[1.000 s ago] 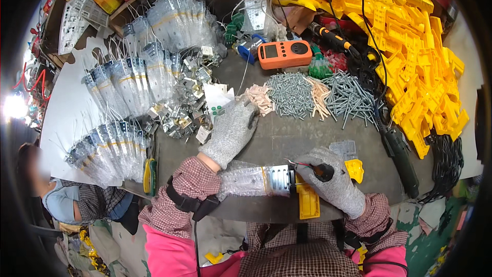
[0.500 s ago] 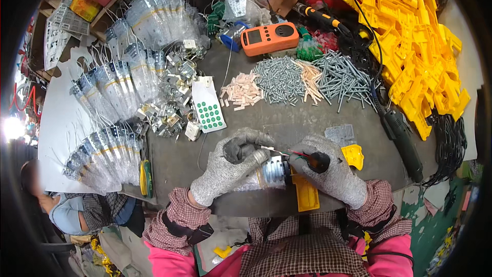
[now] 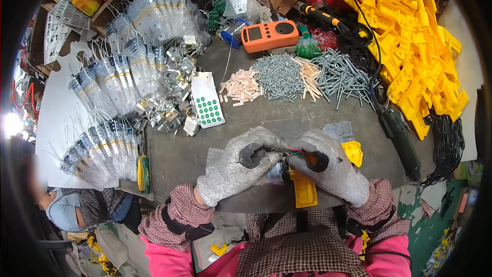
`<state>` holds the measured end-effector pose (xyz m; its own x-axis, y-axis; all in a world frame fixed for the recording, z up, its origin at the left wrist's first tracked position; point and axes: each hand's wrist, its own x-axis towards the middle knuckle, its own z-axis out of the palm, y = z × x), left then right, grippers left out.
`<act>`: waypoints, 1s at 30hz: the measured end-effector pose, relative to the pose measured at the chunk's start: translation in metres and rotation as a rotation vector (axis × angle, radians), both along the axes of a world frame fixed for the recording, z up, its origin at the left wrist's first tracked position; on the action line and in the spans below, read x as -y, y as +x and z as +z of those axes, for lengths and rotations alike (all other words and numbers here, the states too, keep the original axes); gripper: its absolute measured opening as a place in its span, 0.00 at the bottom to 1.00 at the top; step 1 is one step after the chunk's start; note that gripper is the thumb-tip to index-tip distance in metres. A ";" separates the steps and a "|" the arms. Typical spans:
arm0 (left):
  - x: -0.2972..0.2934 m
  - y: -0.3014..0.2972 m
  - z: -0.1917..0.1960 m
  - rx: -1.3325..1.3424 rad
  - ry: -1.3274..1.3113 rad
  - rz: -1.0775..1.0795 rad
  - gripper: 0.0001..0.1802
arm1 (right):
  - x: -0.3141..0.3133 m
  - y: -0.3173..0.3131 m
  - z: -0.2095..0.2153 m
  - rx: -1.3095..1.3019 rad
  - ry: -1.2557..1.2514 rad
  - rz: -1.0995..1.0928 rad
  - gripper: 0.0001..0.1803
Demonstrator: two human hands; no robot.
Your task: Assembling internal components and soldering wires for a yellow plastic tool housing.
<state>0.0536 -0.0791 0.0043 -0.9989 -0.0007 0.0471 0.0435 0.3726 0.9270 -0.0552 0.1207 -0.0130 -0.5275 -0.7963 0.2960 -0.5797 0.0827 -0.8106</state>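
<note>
between left hand (image 3: 233, 169) and right hand (image 3: 333, 169), above near edge of table (image 3: 256, 117) | pinching thin wires (image 3: 295, 150) in closed fingertips of both | partly under right hand, yellow plastic part (image 3: 305, 192) | farther out, pale pegs (image 3: 241, 86), short screws (image 3: 279, 77) and orange meter (image 3: 270, 36)

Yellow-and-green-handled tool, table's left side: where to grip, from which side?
By the handles, left hand coming from above and the right, I'd say: they point toward the near edge, tabletop shows along their right, bagged parts crowd their left.
</note>
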 end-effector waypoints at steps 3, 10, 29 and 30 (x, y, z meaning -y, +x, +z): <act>-0.005 -0.003 -0.001 0.067 0.006 0.012 0.12 | -0.009 -0.008 -0.004 -0.041 0.061 0.041 0.10; 0.004 -0.012 -0.004 0.335 0.466 0.080 0.11 | -0.015 -0.017 0.004 -0.022 -0.025 -0.047 0.07; -0.011 -0.166 -0.018 -0.518 -1.136 -0.385 0.12 | -0.138 -0.115 -0.019 -0.817 0.591 -0.719 0.38; -0.011 -0.162 -0.017 -0.484 -1.114 -0.349 0.14 | -0.132 -0.115 -0.009 -0.741 0.577 -0.674 0.37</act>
